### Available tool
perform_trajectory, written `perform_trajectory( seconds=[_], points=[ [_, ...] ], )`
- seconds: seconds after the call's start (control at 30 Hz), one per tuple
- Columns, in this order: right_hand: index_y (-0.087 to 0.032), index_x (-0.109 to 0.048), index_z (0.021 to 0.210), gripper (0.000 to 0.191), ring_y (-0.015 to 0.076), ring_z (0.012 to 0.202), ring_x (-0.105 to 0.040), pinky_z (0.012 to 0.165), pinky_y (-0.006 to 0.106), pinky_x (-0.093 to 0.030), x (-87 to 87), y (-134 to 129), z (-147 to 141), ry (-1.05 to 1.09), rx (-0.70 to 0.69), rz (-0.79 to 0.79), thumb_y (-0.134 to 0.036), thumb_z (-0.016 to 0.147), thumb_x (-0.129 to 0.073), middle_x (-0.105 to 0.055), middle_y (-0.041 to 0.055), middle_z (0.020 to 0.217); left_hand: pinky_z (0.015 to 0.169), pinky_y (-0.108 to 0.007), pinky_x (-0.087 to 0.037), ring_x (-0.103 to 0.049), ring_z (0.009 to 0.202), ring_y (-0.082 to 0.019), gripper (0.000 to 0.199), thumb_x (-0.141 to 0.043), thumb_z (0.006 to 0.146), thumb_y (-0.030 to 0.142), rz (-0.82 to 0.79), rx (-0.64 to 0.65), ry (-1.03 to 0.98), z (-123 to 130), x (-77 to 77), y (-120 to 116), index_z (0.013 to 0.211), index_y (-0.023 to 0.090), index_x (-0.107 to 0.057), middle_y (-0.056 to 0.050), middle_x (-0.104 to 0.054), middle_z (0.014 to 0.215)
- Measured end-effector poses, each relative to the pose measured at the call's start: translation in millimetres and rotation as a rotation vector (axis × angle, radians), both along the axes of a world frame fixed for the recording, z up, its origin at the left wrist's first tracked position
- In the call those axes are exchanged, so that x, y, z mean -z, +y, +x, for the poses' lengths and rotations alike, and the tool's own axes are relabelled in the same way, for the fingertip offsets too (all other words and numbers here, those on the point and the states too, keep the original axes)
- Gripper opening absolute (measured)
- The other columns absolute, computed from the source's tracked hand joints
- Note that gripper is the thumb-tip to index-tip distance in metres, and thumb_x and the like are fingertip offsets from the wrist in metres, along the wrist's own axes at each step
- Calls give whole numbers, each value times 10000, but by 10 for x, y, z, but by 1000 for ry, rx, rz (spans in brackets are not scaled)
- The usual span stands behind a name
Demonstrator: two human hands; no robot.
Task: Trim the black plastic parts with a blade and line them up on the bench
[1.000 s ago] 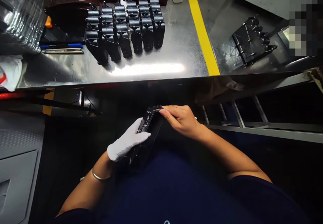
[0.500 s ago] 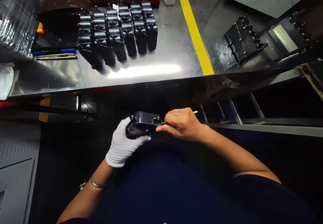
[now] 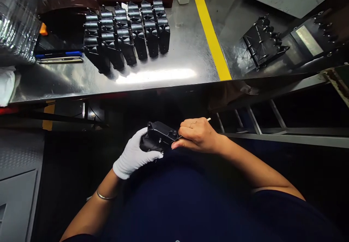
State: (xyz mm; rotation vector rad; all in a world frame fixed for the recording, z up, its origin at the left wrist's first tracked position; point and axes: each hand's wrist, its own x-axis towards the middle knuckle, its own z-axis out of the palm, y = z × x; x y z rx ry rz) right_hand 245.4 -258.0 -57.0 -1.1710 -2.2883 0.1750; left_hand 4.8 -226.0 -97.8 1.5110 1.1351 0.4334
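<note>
The scene is crossed by a metal bench [image 3: 182,49], on which a row of black parts [image 3: 139,43] is stood close together, left of a yellow stripe [image 3: 209,31]. Beyond the stripe a lone part [image 3: 264,49] is seen near the bench's front edge.

The held part [image 3: 160,130] is carried off the bench, in front of the person's body, and is tilted down toward the right. Its left end is clasped by the gloved left hand [image 3: 131,156], with the thumb laid along the near side. A slim tool [image 3: 208,119] is gripped in the closed bare right hand [image 3: 197,134]; its pale end is shown above the knuckles, and its thin tip is brought to the part's right end. Whether the tip is pressed in or only touching cannot be told.

No support is seen under the part, so it could be twisted or dropped if it is pushed harder than the glove can resist; smooth plastic under fabric may be prone to slipping. If the tip is skidded off the edge, the surface could be scratched, or the bare fingers, set very close to that end, could be nicked. The thin tip could be bent by sideways force.
</note>
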Motion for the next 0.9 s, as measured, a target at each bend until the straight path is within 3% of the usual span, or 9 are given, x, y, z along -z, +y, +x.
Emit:
perform_trajectory(
  seconds=[0.13,0.27,0.4,0.53,0.73,0.9],
  points=[
    [-178,-425,509,527,80,451,-397,475,235,-256,19,-27,-13,20,1,-22,-507,913,-498,-429,-32,479,924,-476,-504,-646,1025,-312,779,-863,484,437,-51,-68,30,32,-17,-13,1155,191,-553,-88,-691,1080],
    [-163,-562,673,412,84,516,-504,517,202,-360,27,-60,6,228,41,-128,-403,976,-420,-556,-3,574,881,-447,-532,-677,942,-274,669,-835,559,424,-181,-237,-104,40,12,-63,1105,172,-542,-80,-702,1016],
    [-151,-597,710,335,80,510,-511,522,202,-374,62,-108,16,244,187,-166,-258,974,-421,-587,2,588,896,-399,-529,-667,946,-233,546,-830,598,363,-28,-334,-196,9,43,-117,1053,187,-586,-50,-694,1017],
    [-152,-614,692,303,77,502,-511,525,202,-373,94,-142,-6,218,205,-142,-252,946,-482,-574,-12,558,890,-355,-524,-653,938,-205,398,-799,668,276,128,-271,-206,-35,14,-128,1027,206,-642,-33,-684,1011],
    [-167,-609,665,324,73,494,-500,510,203,-349,104,-123,-18,168,183,-145,-296,941,-499,-558,-22,541,837,-351,-538,-649,906,-214,363,-762,712,254,192,-133,-163,-148,-16,-91,1057,210,-657,-55,-663,1021],
    [-160,-596,678,334,78,523,-512,527,199,-364,130,-69,-13,242,145,-249,-297,954,-467,-563,-11,568,875,-389,-526,-645,987,-252,339,-731,736,258,317,33,-260,-145,-58,-111,1068,224,-671,-91,-696,1037]
  ],
)
